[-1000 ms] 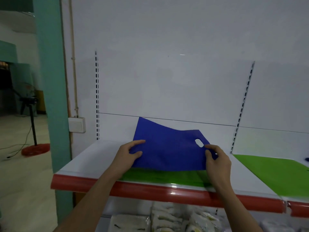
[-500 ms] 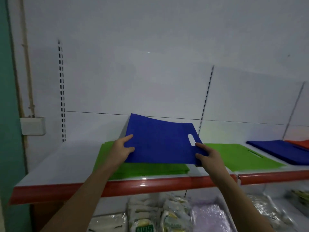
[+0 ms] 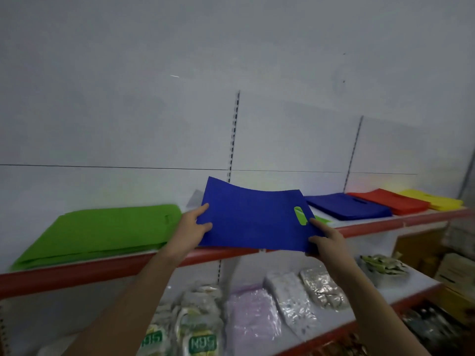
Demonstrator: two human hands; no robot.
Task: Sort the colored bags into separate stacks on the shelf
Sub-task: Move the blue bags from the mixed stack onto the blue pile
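Two hands hold one blue bag (image 3: 253,220) flat and just above the front edge of the shelf (image 3: 401,223). The left hand (image 3: 193,231) pinches the bag's 9 o'clock edge, thumb on top and fingers curled beneath. The right hand (image 3: 325,241) grips the corner at 4 o'clock, just below the handle slot, its fingers wrapped under the fabric. Green shows through the slot, so a green bag (image 3: 322,220) lies underneath, mostly hidden.

What matters for the coming move is where the blue stack (image 3: 347,207) lies: on the shelf at about 2 o'clock from the held bag, near it but apart, and on the right hand's side. The right hand is the nearer one and would likely lead. The held bag's long axis runs from 9 to 3 o'clock, with the slot at the 3 o'clock end. The stack's long axis runs slantwise, from 10 to 4 o'clock, so the bag probably needs a slight turn to land square.

Beyond the blue stack, further toward 2 o'clock, sit a red stack (image 3: 386,201) and a yellow stack (image 3: 431,199). A green stack (image 3: 102,231) lies at 9 o'clock from the left hand.
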